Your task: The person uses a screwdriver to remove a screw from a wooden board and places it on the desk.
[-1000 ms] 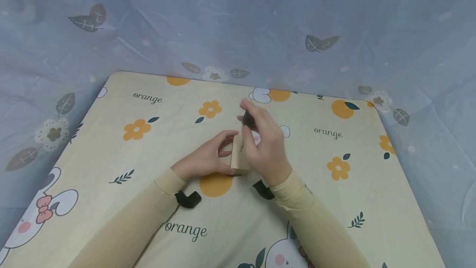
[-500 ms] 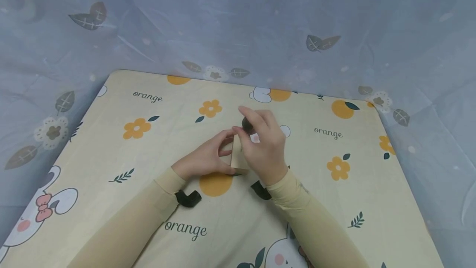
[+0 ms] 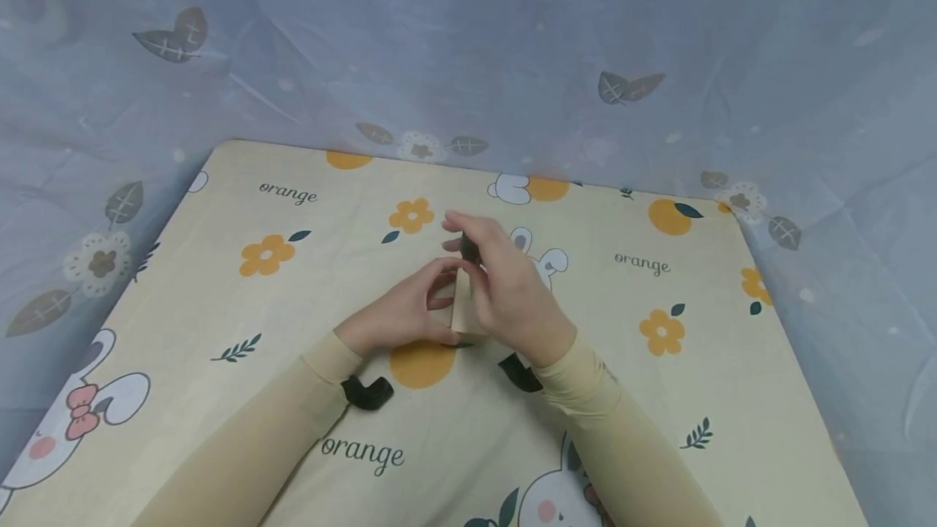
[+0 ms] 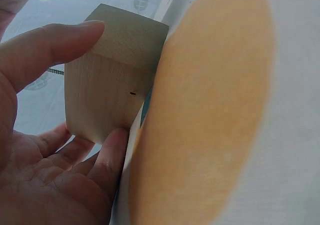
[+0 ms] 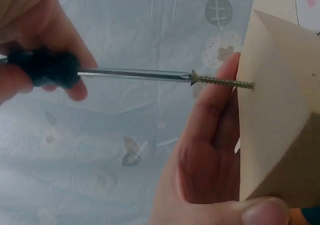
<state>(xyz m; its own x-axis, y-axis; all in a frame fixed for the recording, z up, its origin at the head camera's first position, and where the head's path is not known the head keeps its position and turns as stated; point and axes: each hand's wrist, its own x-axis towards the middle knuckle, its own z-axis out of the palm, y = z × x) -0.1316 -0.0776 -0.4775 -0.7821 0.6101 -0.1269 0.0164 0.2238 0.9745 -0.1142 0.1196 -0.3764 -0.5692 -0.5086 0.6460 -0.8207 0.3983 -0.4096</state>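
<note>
My left hand (image 3: pixel 398 307) holds a pale wooden block (image 4: pixel 107 85) on the tabletop, thumb on one side and fingers on the opposite side. In the right wrist view a brass-coloured screw (image 5: pixel 225 81) stands with its point in the block's face and most of its thread exposed. My right hand (image 3: pixel 520 295) grips a screwdriver by its dark handle (image 5: pixel 55 69). The screwdriver's metal shank (image 5: pixel 135 75) lines up with the screw, its tip at the screw head. From the head camera, the right hand hides the shank and screw.
A cream cloth (image 3: pixel 293 397) printed with oranges, flowers and rabbits covers the table. Behind it hangs a blue-grey patterned sheet (image 3: pixel 439 47). Black straps or mounts (image 3: pixel 368 393) sit at both wrists.
My right hand's fingers have shifted around the screwdriver handle, and the handle has moved slightly left and nearer. The left hand and block have stayed in place.
</note>
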